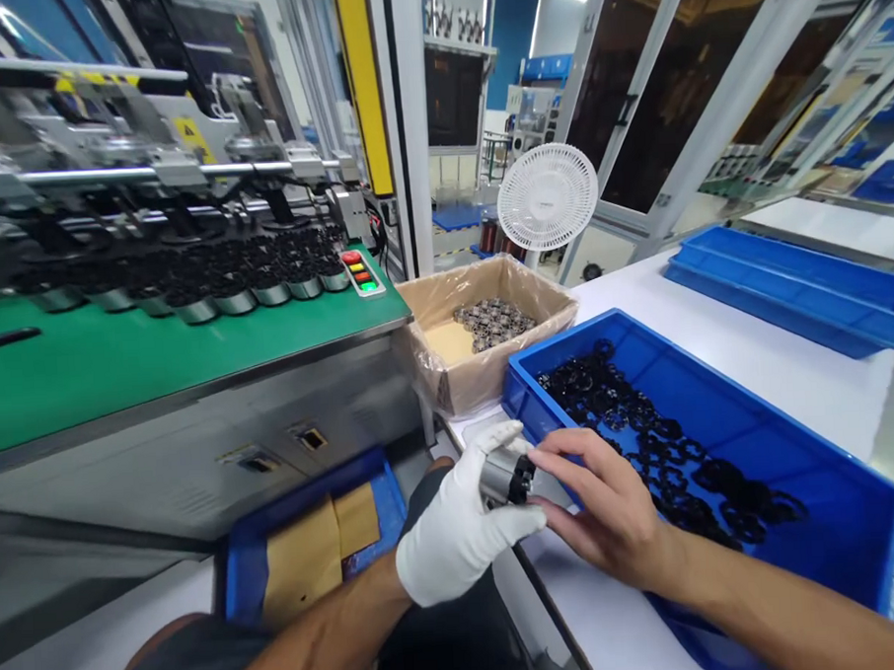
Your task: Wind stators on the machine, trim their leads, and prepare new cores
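Observation:
My left hand (466, 522), in a white glove, is wrapped around a silver metal stator core (499, 471). The core lies tilted, its end facing right. On that end sits a black plastic end piece (522, 478). The bare fingertips of my right hand (606, 501) press on the edge of this black piece from the right, thumb below and fingers above. Whether the piece is fully seated on the core I cannot tell. Just beyond my right hand, a blue bin (716, 382) holds many loose black plastic rings (666, 444).
A plastic-lined cardboard box (449, 384) holds metal cores (495, 323). Left is a green bench (284, 332) with rows of black-topped cores (194, 305) and a button panel (361, 273). Also around are a white fan (549, 197), stacked blue trays (792, 280) and a low blue tray (242, 571) with cardboard.

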Motion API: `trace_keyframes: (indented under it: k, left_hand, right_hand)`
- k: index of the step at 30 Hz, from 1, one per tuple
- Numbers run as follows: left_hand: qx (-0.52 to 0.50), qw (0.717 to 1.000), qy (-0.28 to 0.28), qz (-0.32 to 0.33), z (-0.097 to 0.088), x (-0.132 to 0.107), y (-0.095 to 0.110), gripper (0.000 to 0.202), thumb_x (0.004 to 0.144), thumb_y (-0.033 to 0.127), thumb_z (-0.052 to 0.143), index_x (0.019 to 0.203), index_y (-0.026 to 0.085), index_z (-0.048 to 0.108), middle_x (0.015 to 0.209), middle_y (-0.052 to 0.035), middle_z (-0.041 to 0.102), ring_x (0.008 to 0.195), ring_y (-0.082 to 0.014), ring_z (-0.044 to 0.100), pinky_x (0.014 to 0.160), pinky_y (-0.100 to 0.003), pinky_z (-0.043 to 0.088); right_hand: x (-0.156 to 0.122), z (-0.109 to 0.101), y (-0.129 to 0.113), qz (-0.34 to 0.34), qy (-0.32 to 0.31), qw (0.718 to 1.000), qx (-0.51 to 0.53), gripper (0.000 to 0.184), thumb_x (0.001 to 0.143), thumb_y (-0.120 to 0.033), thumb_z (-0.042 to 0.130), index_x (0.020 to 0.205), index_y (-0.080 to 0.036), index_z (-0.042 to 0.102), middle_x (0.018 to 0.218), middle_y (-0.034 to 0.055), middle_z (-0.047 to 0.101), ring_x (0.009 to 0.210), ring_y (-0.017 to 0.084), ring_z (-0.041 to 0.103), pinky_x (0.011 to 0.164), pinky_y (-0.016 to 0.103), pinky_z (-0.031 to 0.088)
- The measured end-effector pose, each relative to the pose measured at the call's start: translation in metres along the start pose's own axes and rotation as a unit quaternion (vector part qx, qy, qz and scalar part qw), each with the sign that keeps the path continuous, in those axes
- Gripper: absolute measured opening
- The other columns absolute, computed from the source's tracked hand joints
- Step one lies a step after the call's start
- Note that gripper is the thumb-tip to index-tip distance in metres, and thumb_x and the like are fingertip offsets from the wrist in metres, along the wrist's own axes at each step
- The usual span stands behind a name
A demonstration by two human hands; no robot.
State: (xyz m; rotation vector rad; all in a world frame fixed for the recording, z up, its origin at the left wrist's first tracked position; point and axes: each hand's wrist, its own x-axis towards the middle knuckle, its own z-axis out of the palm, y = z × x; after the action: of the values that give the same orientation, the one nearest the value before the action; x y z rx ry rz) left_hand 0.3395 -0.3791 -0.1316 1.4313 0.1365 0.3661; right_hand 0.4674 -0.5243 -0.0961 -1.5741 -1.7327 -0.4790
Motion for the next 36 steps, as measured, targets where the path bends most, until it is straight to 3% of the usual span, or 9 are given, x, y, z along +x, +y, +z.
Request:
trace_keyframes:
  k: [5, 12, 18, 23, 28, 32, 34, 36]
  left_hand:
    - [0.01, 1.0, -0.001, -0.009, 0.001, 0.003, 0.002, 0.072, 0.073, 0.043, 0.08, 0.136, 0.025, 0.052, 0.13, -0.0077, 0.061, 0.12, -0.0288, 0.056, 0.106, -0.039, 0.043]
    - [-0.07, 0.997, -0.033, -0.023, 0.002, 0.0, -0.002, 0.078, 0.065, 0.046, 0.084, 0.134, 0.025, 0.052, 0.114, -0.0059, 0.067, 0.104, -0.0258, 0.063, 0.095, -0.038, 0.049]
    - [-0.05, 0.998, -0.026, -0.041, -0.001, 0.003, 0.0, 0.079, 0.065, 0.05, 0.083, 0.133, 0.023, 0.052, 0.121, -0.0073, 0.066, 0.112, -0.0284, 0.061, 0.099, -0.039, 0.048]
    - [0.049, 0.999, 0.019, -0.014, -0.005, 0.006, -0.003, 0.067, 0.073, 0.052, 0.076, 0.129, 0.023, 0.053, 0.133, -0.009, 0.06, 0.127, -0.0293, 0.054, 0.108, -0.038, 0.044]
    - [0.11, 0.994, 0.018, -0.013, -0.012, -0.001, -0.023, 0.063, 0.084, 0.045, 0.066, 0.14, 0.025, 0.044, 0.148, -0.01, 0.049, 0.137, -0.0278, 0.045, 0.116, -0.039, 0.035]
    - [0.078, 0.997, 0.019, -0.014, -0.014, 0.008, -0.03, 0.054, 0.094, 0.045, 0.049, 0.145, 0.029, 0.039, 0.157, -0.0052, 0.037, 0.145, -0.0243, 0.033, 0.121, -0.039, 0.024]
    - [0.107, 0.994, 0.004, -0.009, -0.009, 0.025, -0.03, 0.05, 0.096, 0.042, 0.045, 0.144, 0.029, 0.042, 0.153, -0.0048, 0.042, 0.143, -0.0241, 0.036, 0.121, -0.041, 0.025]
    - [0.186, 0.982, -0.009, 0.005, -0.001, 0.046, -0.034, 0.051, 0.091, 0.037, 0.054, 0.141, 0.026, 0.047, 0.142, -0.0077, 0.051, 0.136, -0.0262, 0.043, 0.119, -0.044, 0.028]
  right_hand:
    - [0.001, 0.0, 0.002, -0.04, 0.007, 0.998, -0.056, 0.042, 0.09, -0.028, 0.061, 0.128, -0.011, 0.053, 0.1, 0.016, 0.062, 0.094, 0.027, 0.061, 0.074, 0.042, 0.057]
    - [0.001, 0.0, -0.002, -0.088, -0.006, 0.993, -0.077, 0.04, 0.089, -0.024, 0.062, 0.124, -0.005, 0.055, 0.096, 0.0174, 0.065, 0.094, 0.027, 0.062, 0.075, 0.042, 0.057]
    - [0.001, 0.002, -0.001, -0.07, -0.006, 0.994, -0.082, 0.036, 0.094, -0.028, 0.055, 0.123, -0.007, 0.054, 0.095, 0.017, 0.065, 0.091, 0.026, 0.062, 0.072, 0.041, 0.055]
    - [0.003, 0.005, 0.001, -0.063, -0.012, 0.994, -0.092, 0.034, 0.099, -0.036, 0.045, 0.111, -0.006, 0.056, 0.086, 0.0151, 0.064, 0.083, 0.024, 0.059, 0.067, 0.037, 0.051]
    - [0.001, 0.015, -0.001, -0.017, -0.045, 0.992, -0.113, 0.034, 0.1, -0.039, 0.042, 0.101, -0.009, 0.059, 0.083, 0.0125, 0.062, 0.076, 0.022, 0.057, 0.061, 0.034, 0.046]
    - [0.005, 0.012, 0.013, 0.01, -0.085, 0.993, -0.082, 0.041, 0.093, -0.049, 0.057, 0.103, -0.01, 0.062, 0.091, 0.0134, 0.065, 0.081, 0.021, 0.06, 0.067, 0.033, 0.051]
    - [0.011, 0.0, 0.036, 0.099, -0.172, 0.978, -0.063, 0.044, 0.085, -0.054, 0.067, 0.104, -0.015, 0.066, 0.098, 0.0096, 0.068, 0.087, 0.018, 0.063, 0.077, 0.029, 0.053]
    - [0.013, -0.016, 0.068, 0.233, -0.242, 0.937, -0.094, 0.039, 0.085, -0.051, 0.068, 0.106, -0.018, 0.067, 0.105, 0.0068, 0.068, 0.097, 0.017, 0.064, 0.088, 0.028, 0.051]
